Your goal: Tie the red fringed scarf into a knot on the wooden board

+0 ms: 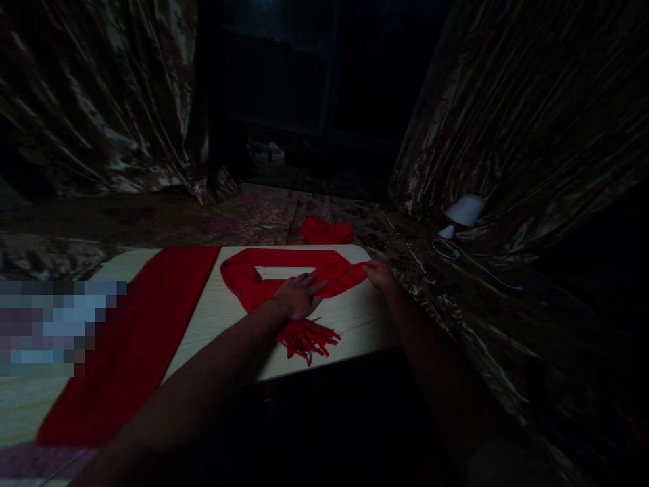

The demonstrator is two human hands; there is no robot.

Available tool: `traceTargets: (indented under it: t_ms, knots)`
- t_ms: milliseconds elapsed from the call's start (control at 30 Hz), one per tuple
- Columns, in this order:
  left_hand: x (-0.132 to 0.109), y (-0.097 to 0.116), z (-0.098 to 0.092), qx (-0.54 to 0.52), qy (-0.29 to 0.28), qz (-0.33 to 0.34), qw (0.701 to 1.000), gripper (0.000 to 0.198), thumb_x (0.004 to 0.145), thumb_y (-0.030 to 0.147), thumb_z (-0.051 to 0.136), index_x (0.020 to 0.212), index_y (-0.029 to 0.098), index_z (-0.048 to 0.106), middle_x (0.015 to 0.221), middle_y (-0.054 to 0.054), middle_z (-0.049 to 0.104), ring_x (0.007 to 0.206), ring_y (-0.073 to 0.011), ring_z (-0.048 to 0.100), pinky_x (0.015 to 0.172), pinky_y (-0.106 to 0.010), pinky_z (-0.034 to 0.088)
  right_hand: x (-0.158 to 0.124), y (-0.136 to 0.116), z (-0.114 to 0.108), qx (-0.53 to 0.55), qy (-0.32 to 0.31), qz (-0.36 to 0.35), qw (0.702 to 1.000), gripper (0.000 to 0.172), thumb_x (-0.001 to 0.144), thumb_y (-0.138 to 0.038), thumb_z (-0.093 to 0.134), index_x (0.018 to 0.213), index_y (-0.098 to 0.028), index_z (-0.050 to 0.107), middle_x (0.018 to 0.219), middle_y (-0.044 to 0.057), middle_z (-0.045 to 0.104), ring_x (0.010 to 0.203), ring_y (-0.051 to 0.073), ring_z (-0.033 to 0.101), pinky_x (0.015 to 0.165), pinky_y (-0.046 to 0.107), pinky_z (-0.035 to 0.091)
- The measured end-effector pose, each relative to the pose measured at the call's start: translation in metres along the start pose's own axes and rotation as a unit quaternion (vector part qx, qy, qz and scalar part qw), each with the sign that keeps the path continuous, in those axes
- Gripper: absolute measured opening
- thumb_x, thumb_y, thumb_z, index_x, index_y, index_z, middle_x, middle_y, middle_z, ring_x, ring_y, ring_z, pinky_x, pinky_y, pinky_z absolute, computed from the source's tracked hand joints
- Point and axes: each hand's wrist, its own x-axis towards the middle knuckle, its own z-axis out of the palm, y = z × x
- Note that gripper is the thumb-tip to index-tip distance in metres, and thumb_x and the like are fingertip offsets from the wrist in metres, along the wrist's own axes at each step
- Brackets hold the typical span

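Note:
A red fringed scarf [284,265] lies looped on a light wooden board [349,318]; its tassels [307,338] spread toward the board's near edge. My left hand [299,294] lies flat on the scarf with its fingers stretched out, just above the tassels. At the scarf's right end, by the board's right edge, my right hand [379,274] has its fingers curled onto the fabric. A second red cloth [147,338] is laid out flat across the board's left part.
A small folded red cloth [326,230] lies beyond the board on a dark patterned covering. A white object [464,211] with a cable sits at the right. Shiny curtains [532,115] hang on both sides. The room is very dark.

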Motion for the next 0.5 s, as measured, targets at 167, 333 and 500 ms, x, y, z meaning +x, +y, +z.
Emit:
traceTargets:
  t_ms: [167,333,500]
  knots:
    - [-0.024,0.001,0.007,-0.009,0.003,0.021,1.000,0.056,0.103,0.045,0.031,0.156,0.034,0.041,0.165,-0.008,0.034,0.149,-0.0358,0.034,0.115,-0.054,0.032,0.036,-0.022,0.023,0.090,-0.027,0.001,0.996,0.035,0.088,-0.030,0.055,0.118,-0.017,0.067,0.104,0.009,0.075,0.083,0.020,0.071,0.069,0.029,0.058]
    - [-0.048,0.007,0.007,-0.039,0.008,0.022,0.999,0.056,0.103,0.046,0.030,0.158,0.036,0.038,0.166,-0.007,0.032,0.152,-0.0344,0.029,0.117,-0.055,0.030,0.073,-0.045,0.041,0.194,-0.014,-0.055,0.979,0.037,0.081,-0.028,0.059,0.116,-0.018,0.065,0.091,0.005,0.073,0.082,0.021,0.071,0.074,0.032,0.059]
    - [-0.060,0.012,0.007,-0.094,-0.008,0.049,0.994,0.055,0.103,0.048,0.032,0.158,0.042,0.035,0.167,-0.002,0.027,0.155,-0.0312,0.023,0.121,-0.058,0.025,0.126,-0.060,0.022,0.391,0.075,0.054,0.916,0.053,0.073,-0.013,0.058,0.125,-0.020,0.056,0.095,0.000,0.071,0.076,0.014,0.068,0.075,0.030,0.059]
